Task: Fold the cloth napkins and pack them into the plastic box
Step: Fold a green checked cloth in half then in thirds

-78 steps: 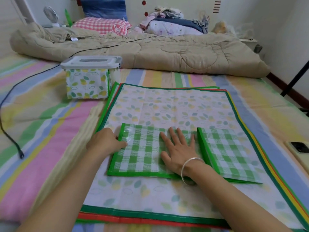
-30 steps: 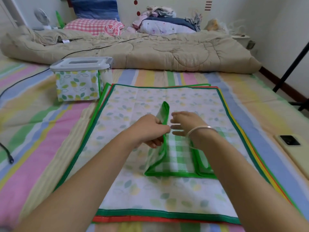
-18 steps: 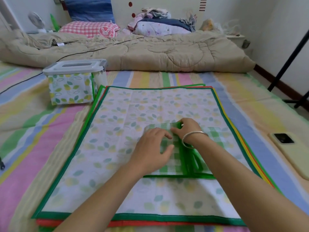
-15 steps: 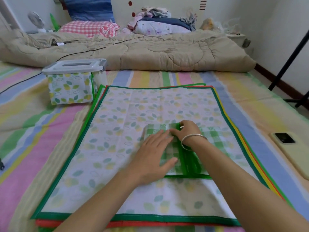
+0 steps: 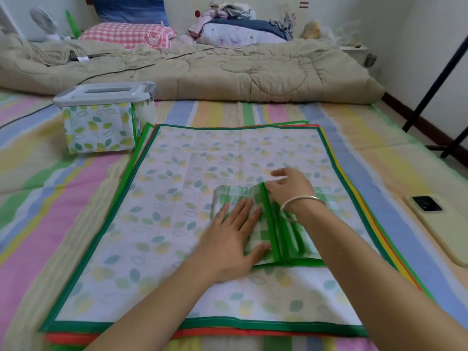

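Head view, both hands over the work area on the bed (image 5: 50,198).

- Checked napkin (image 5: 229,196): green and white with a green border, folded small. It lies on the near-right part of the leaf napkins (image 5: 202,158). Its green-edged layers stand up as a ridge down the middle.
- Leaf napkins: a flat, unfolded stack. The top one is green-bordered, with red and yellow edges showing beneath it.
- Left hand (image 5: 233,239): flat, fingers straight and together, pressing the left half of the checked napkin, thumb at its near edge.
- Right hand (image 5: 291,188): at the far end of the ridge, fingertips touching the fold. It is motion-blurred, so I cannot tell whether it pinches the cloth or only rests there. There is a bracelet (image 5: 301,200) on the wrist.
- The hands are apart, one on each side of the ridge.
- Box (image 5: 101,125): far left, just beside the stack's far-left corner, with the lid (image 5: 103,93) on. Leaf-print cloth shows through its wall.
- Phone (image 5: 435,219): on the bed, right of the stack.
- Quilt (image 5: 228,69): bunched across the far side
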Motion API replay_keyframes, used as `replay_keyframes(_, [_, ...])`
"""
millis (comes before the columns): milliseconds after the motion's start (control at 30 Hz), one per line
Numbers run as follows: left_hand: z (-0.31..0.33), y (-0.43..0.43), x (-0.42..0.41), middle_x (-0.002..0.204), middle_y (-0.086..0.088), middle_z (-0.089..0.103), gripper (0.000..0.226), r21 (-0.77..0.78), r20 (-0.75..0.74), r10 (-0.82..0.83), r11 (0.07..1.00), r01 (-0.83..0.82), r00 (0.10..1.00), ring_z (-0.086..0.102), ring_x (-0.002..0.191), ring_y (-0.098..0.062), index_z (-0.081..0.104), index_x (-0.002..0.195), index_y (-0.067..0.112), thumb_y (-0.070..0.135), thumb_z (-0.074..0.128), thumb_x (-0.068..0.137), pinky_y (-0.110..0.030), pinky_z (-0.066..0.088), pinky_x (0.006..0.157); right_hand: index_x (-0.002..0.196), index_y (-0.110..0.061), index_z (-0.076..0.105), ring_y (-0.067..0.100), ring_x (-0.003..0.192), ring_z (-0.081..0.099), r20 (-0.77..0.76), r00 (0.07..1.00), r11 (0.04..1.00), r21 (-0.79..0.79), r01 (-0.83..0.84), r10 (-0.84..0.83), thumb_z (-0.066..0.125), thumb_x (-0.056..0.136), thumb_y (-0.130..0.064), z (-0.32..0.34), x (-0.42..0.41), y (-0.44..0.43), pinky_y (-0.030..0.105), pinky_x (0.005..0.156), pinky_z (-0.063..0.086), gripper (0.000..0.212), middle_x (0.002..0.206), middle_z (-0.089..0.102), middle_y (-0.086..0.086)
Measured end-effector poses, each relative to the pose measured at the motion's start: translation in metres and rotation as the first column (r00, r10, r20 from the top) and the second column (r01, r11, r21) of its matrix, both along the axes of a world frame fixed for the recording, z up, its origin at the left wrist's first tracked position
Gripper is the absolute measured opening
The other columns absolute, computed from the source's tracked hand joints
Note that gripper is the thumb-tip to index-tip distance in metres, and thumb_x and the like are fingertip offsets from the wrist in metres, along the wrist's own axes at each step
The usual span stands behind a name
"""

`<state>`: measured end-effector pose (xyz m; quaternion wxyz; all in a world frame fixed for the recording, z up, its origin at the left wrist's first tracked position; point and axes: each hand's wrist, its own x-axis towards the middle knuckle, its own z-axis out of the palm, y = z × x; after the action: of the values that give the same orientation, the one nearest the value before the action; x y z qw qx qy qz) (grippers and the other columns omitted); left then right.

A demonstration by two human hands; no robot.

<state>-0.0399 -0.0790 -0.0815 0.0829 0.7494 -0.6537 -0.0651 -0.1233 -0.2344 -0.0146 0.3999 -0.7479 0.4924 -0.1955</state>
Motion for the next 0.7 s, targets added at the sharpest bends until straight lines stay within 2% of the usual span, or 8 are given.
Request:
replay_keyframes(100, [-0.001,0.0,0.0,0.165,0.004,-0.015,0.084,0.003,0.014,0.003,1.0,-0.003,1.0,-0.024,0.148,-0.004,-0.006,0.159,0.026,0.073,0.005,0.09,-0.04,-0.012,0.123,0.114,-0.018,0.063,0.017,0.098,0.066,0.127,0.991,0.927,-0.375,0.019,0.031,0.052,0.095,-0.01,0.017,-0.027,0.0,0.034,0.088,0.051,0.023,0.107,0.071,-0.002])
replay_keyframes(167, [0.0,0.0,0.0,0.165,0.004,-0.019,0.084,0.027,0.025,0.001,1.0,-0.002,1.0,-0.027,0.147,-0.004,-0.009,0.159,0.026,0.073,0.005,0.091,-0.04,-0.012,0.123,0.129,-0.018,0.056,0.02,0.123,0.053,-0.106,0.983,0.837,-0.516,-0.181,0.147,0.046,0.099,-0.013,0.012,-0.044,0.0,0.037,0.103,0.042,0.032,0.13,0.061,0.002])
replay_keyframes(267, [0.0,0.0,0.0,0.162,0.005,-0.028,0.085,0.068,0.053,-0.006,0.998,0.002,0.999,-0.034,0.144,-0.004,-0.015,0.157,0.026,0.073,-0.001,0.088,-0.04,-0.015,0.122,0.155,-0.025,0.018,0.022,0.15,-0.001,-0.538,0.799,0.827,-0.298,-0.478,0.268,0.029,0.104,-0.038,-0.021,-0.054,0.003,0.041,0.122,0.002,0.054,0.163,0.008,0.004])
replay_keyframes(367, [0.001,-0.001,-0.001,0.161,0.006,-0.031,0.086,0.083,0.073,-0.003,0.997,-0.003,0.997,-0.036,0.142,-0.004,-0.018,0.156,0.027,0.074,-0.005,0.085,-0.041,-0.015,0.122,0.156,-0.029,-0.005,0.02,0.147,-0.023,-0.602,0.752,0.824,-0.261,-0.503,0.268,0.007,0.094,-0.059,-0.049,-0.051,0.011,0.045,0.12,-0.011,0.069,0.162,-0.018,0.0])
replay_keyframes(467, [0.0,-0.001,-0.002,0.161,0.006,-0.032,0.086,0.087,0.083,-0.006,0.996,-0.001,0.997,-0.037,0.142,-0.004,-0.02,0.156,0.027,0.074,-0.004,0.086,-0.041,-0.015,0.122,0.154,-0.027,-0.012,0.022,0.145,-0.027,-0.648,0.743,0.792,-0.36,-0.493,0.168,-0.016,0.075,-0.058,-0.063,-0.049,0.013,0.049,0.119,-0.011,0.085,0.16,-0.025,0.0])
replay_keyframes(533, [-0.002,-0.002,-0.001,0.161,0.006,-0.032,0.086,0.081,0.083,-0.005,0.997,-0.001,0.997,-0.037,0.142,-0.004,-0.019,0.156,0.027,0.074,-0.002,0.086,-0.041,-0.015,0.122,0.153,-0.022,-0.011,0.022,0.146,-0.024,-0.649,0.749,0.759,-0.418,-0.499,0.135,-0.014,0.078,-0.054,-0.066,-0.048,0.013,0.049,0.119,-0.01,0.081,0.16,-0.023,0.001])
replay_keyframes(633, [-0.003,-0.003,-0.001,0.161,0.006,-0.03,0.087,0.082,0.094,-0.004,0.997,-0.003,0.996,-0.036,0.143,-0.004,-0.016,0.157,0.025,0.074,0.001,0.087,-0.041,-0.014,0.122,0.153,-0.014,0.018,0.023,0.15,0.007,-0.623,0.761,0.663,-0.495,-0.562,0.18,0.006,0.095,-0.049,-0.066,-0.046,0.016,0.048,0.117,0.002,0.069,0.162,0.011,0.005])
replay_keyframes(700, [0.0,-0.002,-0.002,0.162,0.007,-0.026,0.085,0.059,0.06,-0.015,0.998,0.012,0.998,-0.032,0.145,-0.003,-0.011,0.158,0.025,0.073,0.009,0.09,-0.039,-0.014,0.123,0.153,-0.018,0.017,0.02,0.15,0.007,-0.631,0.737,0.629,-0.476,-0.614,0.243,-0.006,0.095,-0.056,-0.068,-0.046,0.015,0.045,0.116,0.002,0.074,0.162,0.011,0.002])
